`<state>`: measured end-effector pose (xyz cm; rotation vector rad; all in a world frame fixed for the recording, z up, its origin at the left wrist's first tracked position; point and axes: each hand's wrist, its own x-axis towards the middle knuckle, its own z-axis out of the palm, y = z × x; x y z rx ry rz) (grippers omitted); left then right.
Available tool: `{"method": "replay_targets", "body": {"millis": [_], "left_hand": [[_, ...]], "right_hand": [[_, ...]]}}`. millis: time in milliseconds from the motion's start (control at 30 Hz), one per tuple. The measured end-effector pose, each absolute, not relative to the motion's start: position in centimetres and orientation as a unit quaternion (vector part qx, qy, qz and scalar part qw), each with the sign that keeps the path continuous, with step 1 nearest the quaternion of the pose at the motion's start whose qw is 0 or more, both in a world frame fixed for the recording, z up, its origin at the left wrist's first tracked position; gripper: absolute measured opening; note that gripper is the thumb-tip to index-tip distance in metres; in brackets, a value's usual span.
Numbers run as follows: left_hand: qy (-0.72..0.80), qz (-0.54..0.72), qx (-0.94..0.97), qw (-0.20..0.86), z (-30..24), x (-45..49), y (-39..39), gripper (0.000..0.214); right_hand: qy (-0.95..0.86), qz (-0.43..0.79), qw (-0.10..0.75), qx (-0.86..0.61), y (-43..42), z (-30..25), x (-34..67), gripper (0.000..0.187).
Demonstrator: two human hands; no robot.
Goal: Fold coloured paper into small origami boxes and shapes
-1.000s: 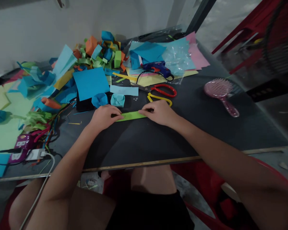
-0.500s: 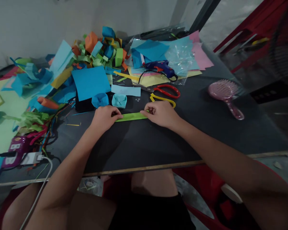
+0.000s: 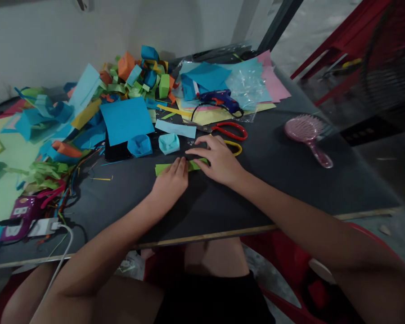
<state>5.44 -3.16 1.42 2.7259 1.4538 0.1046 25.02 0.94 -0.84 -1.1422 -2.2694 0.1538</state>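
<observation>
A folded green paper strip (image 3: 162, 169) lies on the dark table in front of me. My left hand (image 3: 174, 181) rests flat over its middle, fingers stretched out and pressing it down. At the strip's right end is my right hand (image 3: 218, 158), its fingers spread and the thumb by the paper. Just beyond the strip sit a light blue folded paper box (image 3: 169, 143) and a darker blue one (image 3: 140, 145). A pale blue strip (image 3: 176, 128) lies behind them. Scissors (image 3: 230, 131) with red and yellow handles are partly hidden behind my right hand.
A blue paper sheet (image 3: 126, 119) lies over a dark flat object. Behind are a heap of folded paper pieces (image 3: 145, 74) and a glue gun (image 3: 221, 99). A pink hairbrush (image 3: 307, 132) lies right; a purple power socket (image 3: 23, 216) with cables stands left.
My left hand has moved right, from pinching the strip's left end to lying flat on its middle. My right hand's fingers have opened out. The view has shifted slightly.
</observation>
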Motion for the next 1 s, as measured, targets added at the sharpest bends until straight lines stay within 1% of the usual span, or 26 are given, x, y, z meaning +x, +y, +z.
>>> {"method": "replay_targets", "body": {"millis": [67,100,233,300,333,400,500,633,733,833,933,1000], "left_hand": [[0.469,0.022,0.882,0.037,0.9,6.6,-4.4,0.047],[0.472,0.023,0.880,0.051,0.6,6.9,-4.8,0.053],[0.476,0.014,0.873,0.109,0.2,7.3,-5.7,0.092],[0.487,0.007,0.866,0.115,0.1,7.5,-5.8,0.105],[0.491,0.003,0.863,0.115,0.1,7.5,-5.8,0.107],[0.495,-0.005,0.862,0.113,0.1,7.7,-5.9,0.107],[0.495,-0.016,0.860,0.122,0.6,7.8,-5.8,0.102],[0.501,-0.029,0.855,0.133,1.2,7.6,-5.8,0.104],[0.522,-0.023,0.846,0.107,1.0,7.5,-6.1,0.106],[0.576,0.005,0.814,0.070,0.2,7.4,-6.8,0.109],[0.623,0.021,0.781,0.040,-0.3,7.1,-7.4,0.110],[0.649,0.004,0.760,0.022,-0.2,7.0,-7.8,0.112]], "right_hand": [[-0.861,0.052,0.284,-0.418,0.8,-0.9,24.7,0.030],[-0.863,0.052,0.279,-0.417,0.7,-0.9,24.5,0.031],[-0.863,0.047,0.263,-0.428,0.6,-0.9,24.2,0.035],[-0.866,0.049,0.267,-0.420,0.4,-0.9,24.2,0.039],[-0.871,0.055,0.269,-0.408,0.2,-0.9,24.2,0.041],[-0.891,0.081,0.256,-0.366,-0.3,-0.9,24.2,0.046],[-0.913,0.140,0.198,-0.327,-1.2,-1.1,24.0,0.053],[-0.908,0.175,0.137,-0.355,-1.5,-1.1,23.6,0.068],[-0.908,0.180,0.095,-0.366,-1.3,-1.2,23.7,0.074],[-0.915,0.161,0.087,-0.360,-1.5,-1.5,24.6,0.082],[-0.922,0.140,0.107,-0.345,-2.2,-1.8,26.1,0.079],[-0.922,0.140,0.104,-0.346,-2.8,-1.8,27.1,0.078]]}}
